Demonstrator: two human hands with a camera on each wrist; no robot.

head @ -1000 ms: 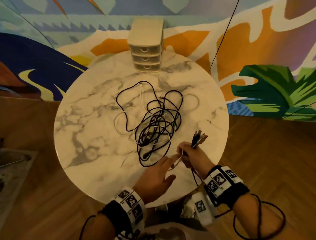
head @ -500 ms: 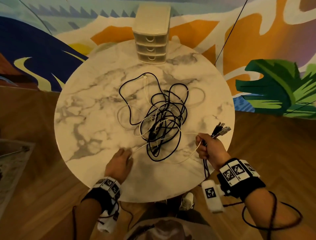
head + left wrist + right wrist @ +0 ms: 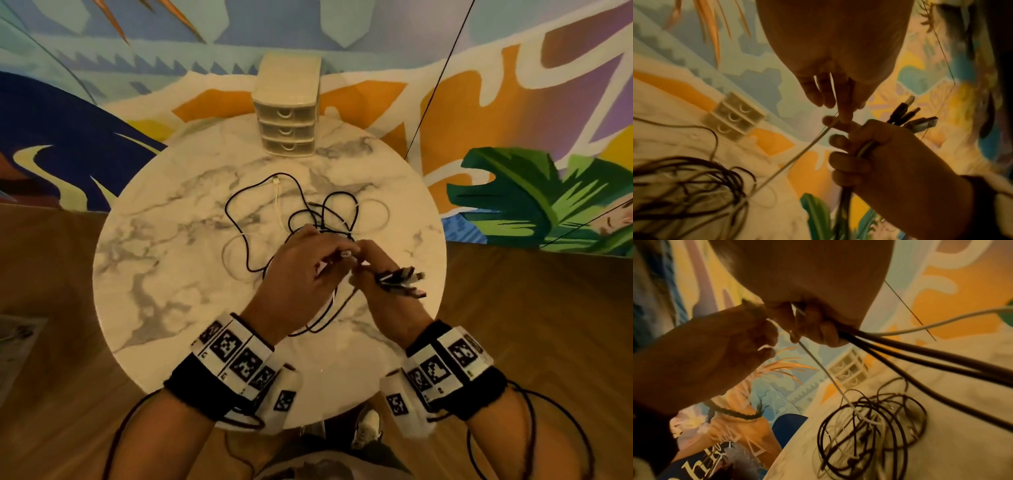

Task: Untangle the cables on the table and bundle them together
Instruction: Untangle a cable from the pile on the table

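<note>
worktop: a round, white marble-patterned worktop [image 3: 164, 274] with grey veining stood on a wooden floor [image 3: 51, 260].
drawer unit: a small cream three-drawer unit [image 3: 287, 113] sat upright at the far edge.
cables: a tangle of black and white cables [image 3: 294, 212] lay near the middle, well apart from the drawer unit; a white plug end [image 3: 276, 180] lay at its far side.

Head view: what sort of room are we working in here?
Probably a lounge or studio, not a workshop: a round marble-look table on a wood floor, a bright painted mural behind it, and a small drawer unit at the table's far edge.
</note>
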